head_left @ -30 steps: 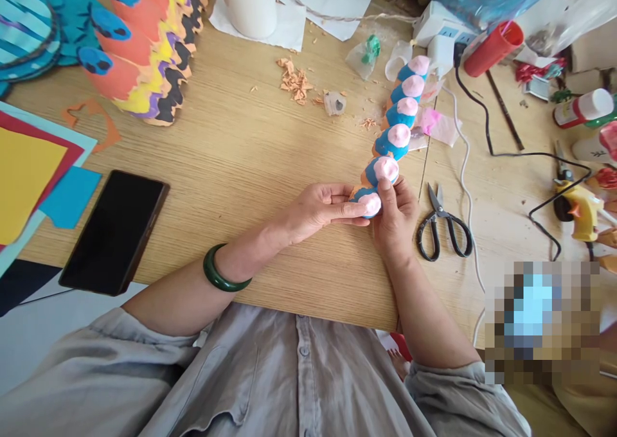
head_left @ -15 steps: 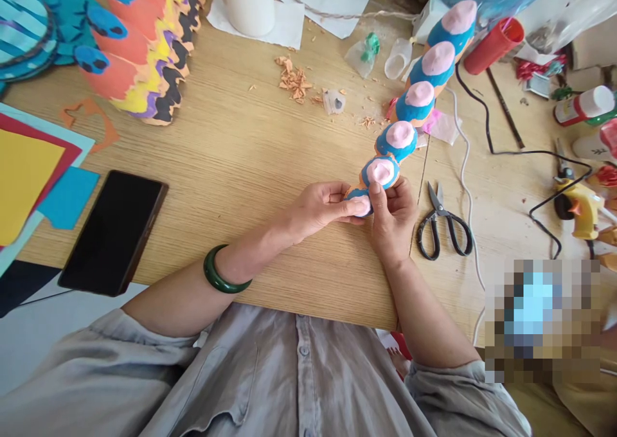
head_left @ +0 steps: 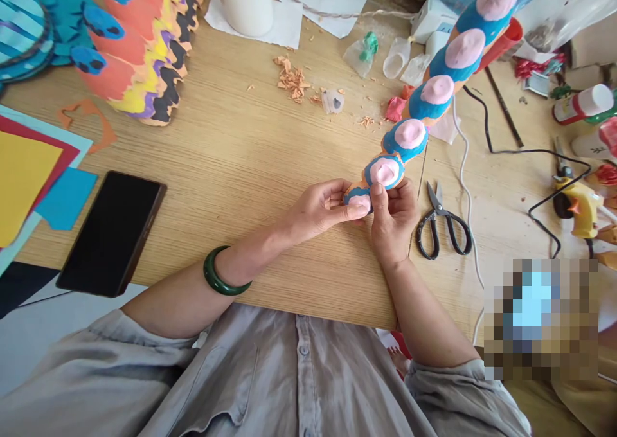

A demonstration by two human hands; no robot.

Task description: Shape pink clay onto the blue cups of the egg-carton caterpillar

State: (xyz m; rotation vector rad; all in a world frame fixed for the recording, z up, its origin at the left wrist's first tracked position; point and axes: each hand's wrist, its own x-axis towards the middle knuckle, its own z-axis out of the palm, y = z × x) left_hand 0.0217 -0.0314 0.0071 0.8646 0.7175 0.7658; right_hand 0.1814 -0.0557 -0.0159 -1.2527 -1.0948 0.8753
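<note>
A long strip of joined bumps (head_left: 436, 91), painted blue and orange with pale pink caps, slants from my hands up to the right, its far end raised off the table. My left hand (head_left: 321, 211) pinches the near end, thumb on the last pink cap. Close beside it, my right hand (head_left: 393, 222) grips the strip at the second bump, thumb against its cap and fingers behind. The undersides of the bumps are hidden. Black-handled scissors (head_left: 439, 215) lie just right of my right hand, blades pointing away.
A black phone (head_left: 113, 231) and coloured sheets (head_left: 29, 186) lie at the left. Behind them stands a painted orange, yellow and black piece (head_left: 139, 51). Orange shavings (head_left: 292, 80) are scattered mid-table. Cables, a red tube (head_left: 501, 46) and a yellow glue gun (head_left: 581, 209) occupy the right.
The strip's far end has swung up and to the right, towards the camera, now covering part of the red tube. Both hands keep their hold in nearly the same place.
</note>
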